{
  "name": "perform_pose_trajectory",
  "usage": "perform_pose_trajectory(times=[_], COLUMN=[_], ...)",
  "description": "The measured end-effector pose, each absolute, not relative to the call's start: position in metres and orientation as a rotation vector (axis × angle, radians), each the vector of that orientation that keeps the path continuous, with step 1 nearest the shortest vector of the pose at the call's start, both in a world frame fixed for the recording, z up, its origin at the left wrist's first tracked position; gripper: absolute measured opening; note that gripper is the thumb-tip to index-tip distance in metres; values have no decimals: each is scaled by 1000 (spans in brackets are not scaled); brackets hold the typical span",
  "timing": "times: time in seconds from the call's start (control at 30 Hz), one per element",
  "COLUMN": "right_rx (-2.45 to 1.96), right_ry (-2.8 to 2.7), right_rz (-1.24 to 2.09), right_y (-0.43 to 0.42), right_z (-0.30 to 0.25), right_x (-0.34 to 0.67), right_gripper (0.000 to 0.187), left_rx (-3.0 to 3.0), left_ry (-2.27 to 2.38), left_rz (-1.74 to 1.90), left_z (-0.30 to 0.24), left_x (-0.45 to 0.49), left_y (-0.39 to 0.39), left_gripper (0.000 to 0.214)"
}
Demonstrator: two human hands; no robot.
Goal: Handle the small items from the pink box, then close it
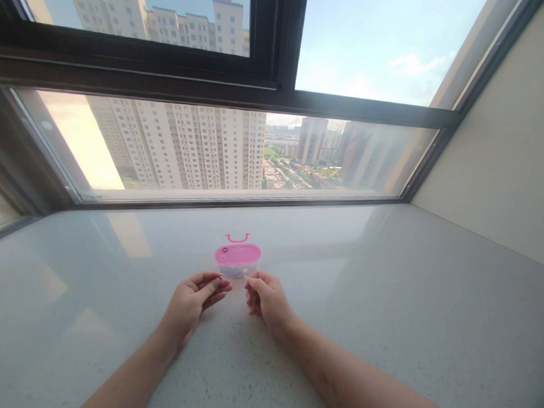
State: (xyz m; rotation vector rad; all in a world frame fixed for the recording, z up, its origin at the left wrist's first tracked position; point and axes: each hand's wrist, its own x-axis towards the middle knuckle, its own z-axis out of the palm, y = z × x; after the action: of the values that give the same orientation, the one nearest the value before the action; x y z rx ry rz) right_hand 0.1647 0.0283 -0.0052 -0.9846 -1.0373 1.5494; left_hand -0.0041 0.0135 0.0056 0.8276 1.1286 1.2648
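My left hand (198, 295) is closed in a pinch, thumb against forefinger, with the other fingers loosely extended. A tiny thing at its fingertips is too small to name. Facing it across a narrow gap, my right hand (268, 299) also pinches, its fingers curled under; a small pale bit shows at the tip, its kind unclear. Just beyond both hands stands an oval clear plastic box with a pink lid (241, 255). On the lid's left part lies a small dark ring-shaped piece (225, 250). Behind the box is a pink U-shaped handle (238, 241).
The box stands on a pale, glossy speckled sill (349, 290) that reflects the window light. A dark window frame (191, 85) closes off the far side, with tall buildings outside. At the right rises a plain wall (510, 159).
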Motion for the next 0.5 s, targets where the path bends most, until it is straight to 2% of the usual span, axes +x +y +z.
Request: perform_pose_trajectory(times=[0.5], right_rx=[-996], right_ry=[-1139], right_rz=[1513], right_y=[32], right_z=[-12], right_x=[162], right_gripper=[16], left_rx=[922], left_ry=[1195], left_rz=[1086], left_z=[7], left_x=[-1], left_y=[17], left_gripper=[18])
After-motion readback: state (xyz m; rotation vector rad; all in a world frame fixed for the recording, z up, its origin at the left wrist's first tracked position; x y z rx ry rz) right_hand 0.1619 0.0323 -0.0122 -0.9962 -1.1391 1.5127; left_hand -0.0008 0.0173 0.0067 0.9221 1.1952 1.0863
